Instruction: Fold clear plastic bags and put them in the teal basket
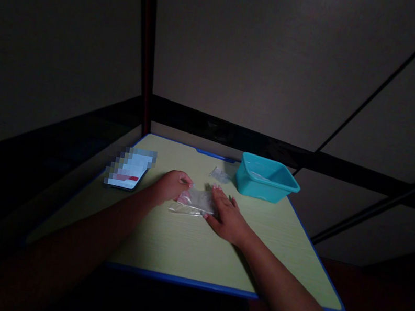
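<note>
A clear plastic bag (200,200) lies on the tabletop between my hands, with a pale, flat part inside or folded over that I cannot make out. My left hand (172,187) is closed at the bag's left end, its thumb and fingers pinching the plastic. On the right end rests my right hand (228,217), laid nearly flat with its fingers stretched forward and the thumb apart. Just beyond the right fingertips is a small crumpled clear plastic piece (220,175).
A turquoise plastic basket (261,188) with something pale inside stands at the back right. A phone (129,169) with a lit, partly blurred screen lies at the left. The pale table (183,252) has a blue rim, and dark-banded panels rise behind it.
</note>
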{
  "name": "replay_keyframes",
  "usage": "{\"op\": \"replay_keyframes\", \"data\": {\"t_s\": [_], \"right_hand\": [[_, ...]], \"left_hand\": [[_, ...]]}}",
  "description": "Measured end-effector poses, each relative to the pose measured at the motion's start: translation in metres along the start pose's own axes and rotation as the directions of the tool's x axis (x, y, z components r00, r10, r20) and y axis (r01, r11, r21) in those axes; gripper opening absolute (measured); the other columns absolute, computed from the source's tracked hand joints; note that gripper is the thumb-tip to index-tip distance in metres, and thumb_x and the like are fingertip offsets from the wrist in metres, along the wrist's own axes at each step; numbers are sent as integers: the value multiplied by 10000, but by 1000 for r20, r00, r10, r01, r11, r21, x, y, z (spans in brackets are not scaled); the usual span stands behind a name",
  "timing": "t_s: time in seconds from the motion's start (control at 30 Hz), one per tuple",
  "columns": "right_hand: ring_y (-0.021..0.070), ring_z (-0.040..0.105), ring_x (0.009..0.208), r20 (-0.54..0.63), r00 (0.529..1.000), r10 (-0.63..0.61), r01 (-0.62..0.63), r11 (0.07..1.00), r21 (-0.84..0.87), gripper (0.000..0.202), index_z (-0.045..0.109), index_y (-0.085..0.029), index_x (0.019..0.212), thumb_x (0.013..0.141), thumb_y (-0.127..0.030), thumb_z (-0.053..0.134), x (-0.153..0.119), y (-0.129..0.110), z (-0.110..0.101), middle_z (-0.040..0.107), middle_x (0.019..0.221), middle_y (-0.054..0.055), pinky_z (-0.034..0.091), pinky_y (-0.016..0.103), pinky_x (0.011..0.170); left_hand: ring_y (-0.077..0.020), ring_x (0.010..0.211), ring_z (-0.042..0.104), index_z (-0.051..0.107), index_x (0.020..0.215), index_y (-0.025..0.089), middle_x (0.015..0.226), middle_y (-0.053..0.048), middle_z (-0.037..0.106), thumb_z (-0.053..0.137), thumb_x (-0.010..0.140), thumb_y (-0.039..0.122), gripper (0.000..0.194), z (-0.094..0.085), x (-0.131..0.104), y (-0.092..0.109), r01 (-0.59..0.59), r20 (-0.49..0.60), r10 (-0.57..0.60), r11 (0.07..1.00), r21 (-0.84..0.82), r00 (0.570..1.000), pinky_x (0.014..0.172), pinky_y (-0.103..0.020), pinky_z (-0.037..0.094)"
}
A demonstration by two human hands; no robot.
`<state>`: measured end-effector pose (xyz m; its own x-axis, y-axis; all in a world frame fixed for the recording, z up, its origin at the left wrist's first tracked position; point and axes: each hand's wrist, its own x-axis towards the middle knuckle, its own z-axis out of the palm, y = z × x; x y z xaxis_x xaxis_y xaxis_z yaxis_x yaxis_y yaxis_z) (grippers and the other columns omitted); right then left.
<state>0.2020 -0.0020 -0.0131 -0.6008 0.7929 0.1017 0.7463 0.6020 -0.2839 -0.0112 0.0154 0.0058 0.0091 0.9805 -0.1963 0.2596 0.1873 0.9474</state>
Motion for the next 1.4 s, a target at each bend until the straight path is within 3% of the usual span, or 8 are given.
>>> {"op": "replay_keyframes", "data": {"t_s": [0.23,0.53,0.77,1.0,1.23,1.4], "right_hand": [[220,117,1378,36,998,-45,47,998,-42,684,64,-253,1458,886,-464,373,-1,-4,-3,144,1505,72,120,572,1051],[219,115,1378,66,997,-49,53,996,-65,688,46,-220,1460,900,-510,322,-1,-5,-3,142,1503,79,125,550,1064],[232,121,1377,84,989,-123,130,988,-87,708,35,-216,1460,897,-548,306,-5,-12,-8,152,1501,83,96,538,1075],[231,137,1374,107,989,-102,112,989,-100,690,105,-185,1458,903,-568,251,-5,-12,-5,166,1492,108,84,534,1077],[229,136,1374,122,988,-99,112,988,-102,688,91,-186,1460,906,-569,231,-6,-13,-5,156,1493,120,78,536,1078],[225,129,1375,133,987,-95,108,989,-97,693,82,-168,1459,909,-562,233,-7,-13,-5,145,1493,128,62,546,1074]], "left_hand": [[-78,363,487,578,773,122,528,28,566,538,777,136,43,-3,-6,5,-80,-21,86,975,208,996,376,-174,380],[-84,386,498,617,788,130,556,35,557,536,758,127,86,-5,-12,9,-147,-32,173,911,386,984,396,-185,373],[-92,490,546,643,876,154,680,-3,639,540,768,114,155,-4,-16,10,-166,-25,217,812,559,976,484,-185,387],[-156,659,606,656,895,188,715,-28,657,578,766,151,155,-2,-14,4,-139,-29,209,741,657,978,605,-222,422],[-194,822,615,651,928,162,900,-85,681,572,766,142,182,-4,-13,2,-198,31,270,617,762,962,700,-244,416],[-202,845,617,638,974,166,939,-94,681,569,771,156,215,-6,-13,2,-191,42,261,581,791,964,715,-251,419]]}}
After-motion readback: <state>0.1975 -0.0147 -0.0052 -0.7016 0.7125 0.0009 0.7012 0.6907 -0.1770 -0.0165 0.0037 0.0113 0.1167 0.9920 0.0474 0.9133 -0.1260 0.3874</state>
